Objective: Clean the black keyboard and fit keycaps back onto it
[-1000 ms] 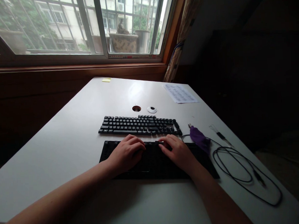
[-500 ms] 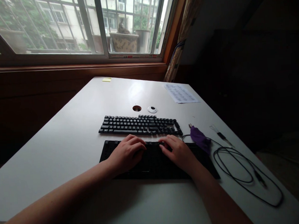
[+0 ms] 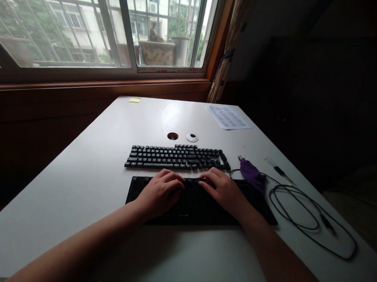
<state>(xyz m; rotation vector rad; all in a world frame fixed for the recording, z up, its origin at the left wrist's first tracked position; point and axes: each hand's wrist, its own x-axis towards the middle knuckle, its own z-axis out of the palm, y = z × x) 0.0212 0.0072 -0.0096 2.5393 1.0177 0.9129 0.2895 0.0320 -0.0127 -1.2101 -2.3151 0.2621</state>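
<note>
Both my hands rest on a flat black keyboard (image 3: 192, 206) lying near the front of the white desk (image 3: 83, 184). My left hand (image 3: 159, 193) sits on its left half, knuckles up and fingers curled together, their tips hidden. My right hand (image 3: 224, 189) sits on the right half. Its thumb and forefinger meet in a pinch at the keyboard's far edge, on something too small to name. A second black keyboard (image 3: 176, 157) with raised keys lies just beyond, parallel to the first and untouched.
A purple cloth (image 3: 252, 175) and a looped black cable (image 3: 309, 219) lie right of the near keyboard. A small tool (image 3: 278, 170) lies beside them. A printed sheet (image 3: 227, 117), a desk hole (image 3: 172, 136), its white cap (image 3: 191, 137) and a yellow note (image 3: 134, 100) lie farther back, under a window.
My right hand's fingertips have crept slightly left along the near keyboard's far edge. My left hand and everything else stay put.
</note>
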